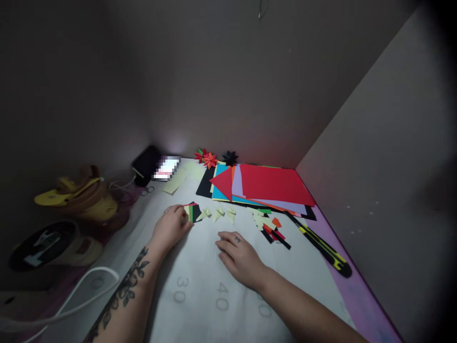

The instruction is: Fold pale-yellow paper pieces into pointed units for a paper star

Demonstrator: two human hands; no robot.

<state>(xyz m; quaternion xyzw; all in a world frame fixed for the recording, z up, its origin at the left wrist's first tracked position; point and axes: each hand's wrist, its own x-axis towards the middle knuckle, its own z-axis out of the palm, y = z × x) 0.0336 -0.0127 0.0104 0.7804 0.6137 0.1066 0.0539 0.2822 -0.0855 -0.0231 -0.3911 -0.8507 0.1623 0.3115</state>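
My left hand (174, 223) is closed over the left end of a small stack of coloured paper pieces (195, 213), pale yellow, red, green and black; part of the stack is hidden under my fingers. Just right of it, three folded pale yellow paper pieces (219, 214) sit in a row. My right hand (240, 257) rests on the white sheet (200, 267) below that row, its fingers slightly apart and holding nothing. Cut paper scraps (273, 231) in pale yellow, orange, red, green and black lie beyond it to the right.
A utility knife (323, 245) lies at the right. Behind are large coloured paper sheets (278, 183), folded paper stars (210, 160), a lit phone (166, 168) and scissors (147, 191). Containers (82, 195) and a white cable (96, 270) occupy the left. Walls enclose the back and right.
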